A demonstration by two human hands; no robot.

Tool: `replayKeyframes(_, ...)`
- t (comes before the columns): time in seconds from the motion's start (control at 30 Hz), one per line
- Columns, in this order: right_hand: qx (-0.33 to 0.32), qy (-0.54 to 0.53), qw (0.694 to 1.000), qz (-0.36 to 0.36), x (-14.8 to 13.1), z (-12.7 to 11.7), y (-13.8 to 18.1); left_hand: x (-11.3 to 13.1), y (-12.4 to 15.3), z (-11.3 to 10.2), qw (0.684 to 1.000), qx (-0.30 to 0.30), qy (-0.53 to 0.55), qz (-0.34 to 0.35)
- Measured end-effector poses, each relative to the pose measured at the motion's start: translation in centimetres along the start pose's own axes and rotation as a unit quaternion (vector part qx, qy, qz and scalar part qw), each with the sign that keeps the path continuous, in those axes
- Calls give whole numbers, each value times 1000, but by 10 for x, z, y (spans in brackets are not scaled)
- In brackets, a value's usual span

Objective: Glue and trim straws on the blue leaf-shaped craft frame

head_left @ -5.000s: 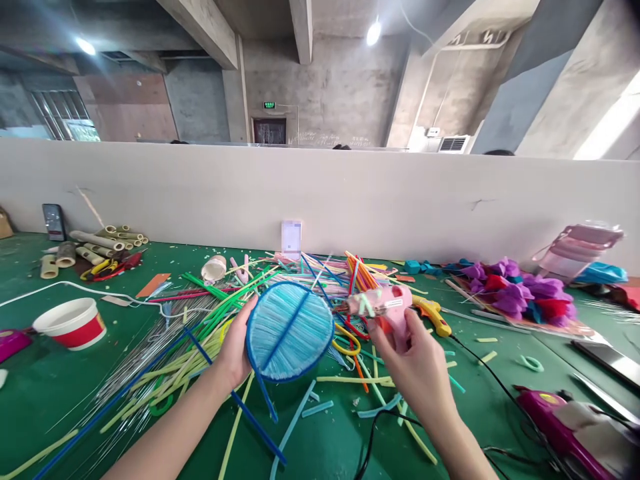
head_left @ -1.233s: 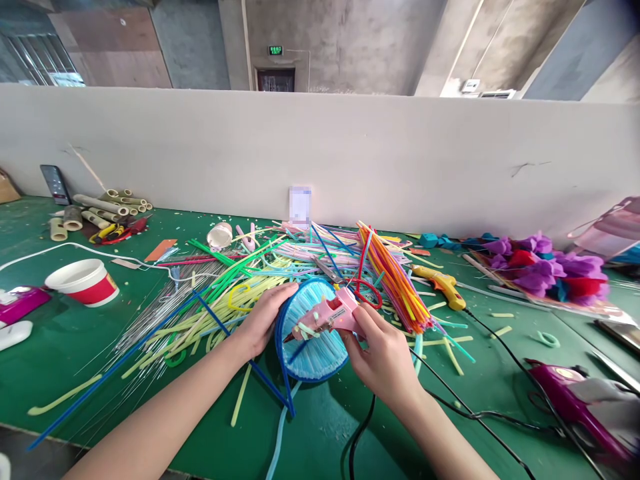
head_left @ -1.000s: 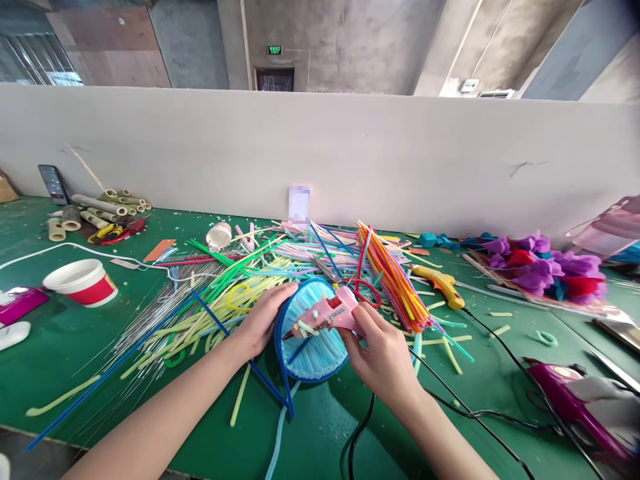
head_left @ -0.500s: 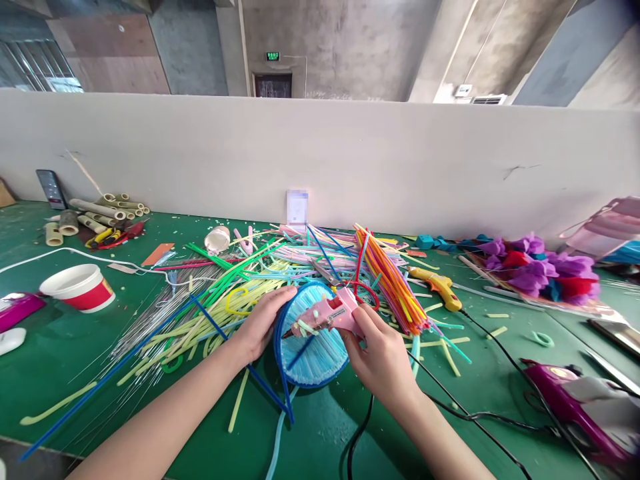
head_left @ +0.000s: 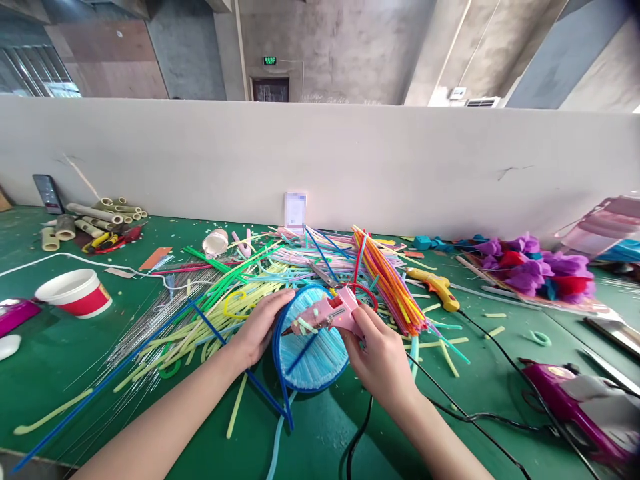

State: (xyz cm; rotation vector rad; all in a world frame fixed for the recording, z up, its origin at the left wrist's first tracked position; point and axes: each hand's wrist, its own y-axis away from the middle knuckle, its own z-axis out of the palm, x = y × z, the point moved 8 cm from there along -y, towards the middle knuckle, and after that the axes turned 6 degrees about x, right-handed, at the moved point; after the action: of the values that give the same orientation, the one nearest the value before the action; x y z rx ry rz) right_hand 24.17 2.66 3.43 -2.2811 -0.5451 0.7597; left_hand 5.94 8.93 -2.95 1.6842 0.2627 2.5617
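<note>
Your left hand (head_left: 261,328) is curled round the rim (head_left: 277,357) of the blue disc (head_left: 321,363) above the near half of the bench (head_left: 215,443); your right hand (head_left: 383,352) is wrapped round the handle of the pink glue gun (head_left: 331,312). The disc looks light and springy, its face easily crushed, so hold the rim, clear of the nozzle (head_left: 289,331). Coloured stems (head_left: 300,255) crowd behind; a black cord (head_left: 361,430) trails towards the near edge.

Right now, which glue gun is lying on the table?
The yellow glue gun, lying on the green table right of the orange bundle; the pink glue gun is held in the right grip.
</note>
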Motion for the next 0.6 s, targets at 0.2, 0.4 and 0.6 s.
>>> replayKeyframes(0.2, 4, 8, 1000, 2, 1, -1, -1, -4, 0, -1, 1000, 6, 16, -19)
replayKeyframes(0.4, 9, 9, 1000, 9, 3, -1, -1, -5, 0, -3, 999, 15, 18, -21)
replayKeyframes(0.6, 22, 36, 999, 21, 6, -3, 0, -4, 0, 0, 999, 6, 23, -24)
